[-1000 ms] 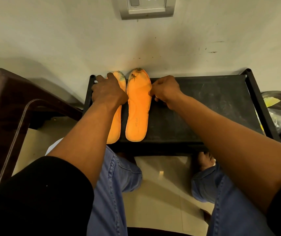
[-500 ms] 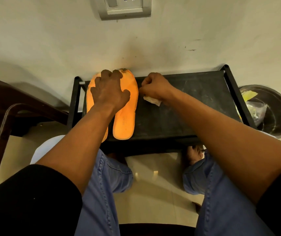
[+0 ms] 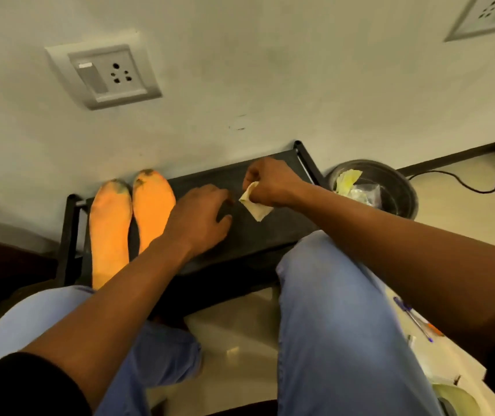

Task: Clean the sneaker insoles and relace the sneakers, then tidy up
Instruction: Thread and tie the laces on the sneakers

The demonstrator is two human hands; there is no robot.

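Two orange insoles lie side by side on the left part of a black shelf (image 3: 273, 232), toes to the wall: the left insole (image 3: 109, 229) and the right insole (image 3: 151, 208), both with dark smudges at the toes. My left hand (image 3: 201, 219) hovers over the shelf just right of the insoles, fingers spread, holding nothing. My right hand (image 3: 270, 183) is further right, above the shelf, pinching a small pale wipe (image 3: 253, 205) that hangs from its fingers.
A round metal bin (image 3: 390, 190) with crumpled wrappers stands on the floor right of the shelf. A wall socket (image 3: 105, 75) sits above the insoles. A black cable (image 3: 462, 183) trails on the floor at right. Pens (image 3: 414, 322) lie at the right edge. My knees are below.
My left hand lifted off the insoles and moved right over the bare shelf. My right hand carried the wipe right, toward the bin. The camera swung right.
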